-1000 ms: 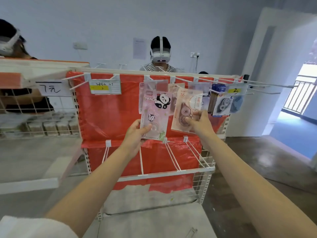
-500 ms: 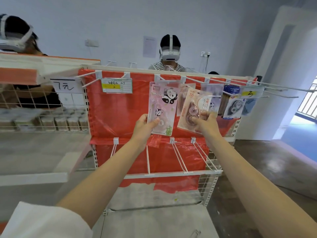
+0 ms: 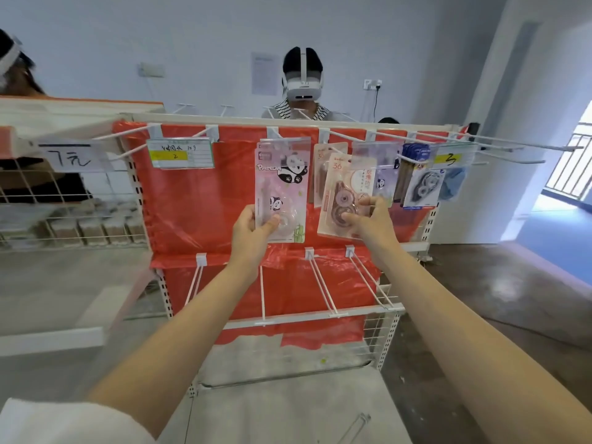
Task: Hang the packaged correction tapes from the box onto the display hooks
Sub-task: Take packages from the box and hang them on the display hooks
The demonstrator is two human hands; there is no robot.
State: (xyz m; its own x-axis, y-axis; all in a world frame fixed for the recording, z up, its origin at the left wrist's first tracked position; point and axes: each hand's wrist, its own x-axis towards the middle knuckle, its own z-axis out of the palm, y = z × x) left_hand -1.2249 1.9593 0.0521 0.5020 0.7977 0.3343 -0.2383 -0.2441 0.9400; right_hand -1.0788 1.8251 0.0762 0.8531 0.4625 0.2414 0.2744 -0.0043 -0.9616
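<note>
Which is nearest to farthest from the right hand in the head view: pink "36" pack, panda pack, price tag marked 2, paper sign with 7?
From the right hand:
1. Pink "36" pack, in its grip.
2. Panda pack, to its left, held by the left hand.
3. Price tag marked 2, upper left on the rack.
4. Paper sign with 7, far left.

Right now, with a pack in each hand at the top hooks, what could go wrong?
The left hand pinches only the panda pack's bottom corner, so its top may swing off the hook. The right hand's pink pack overlaps packs already hanging and could knock them.
</note>
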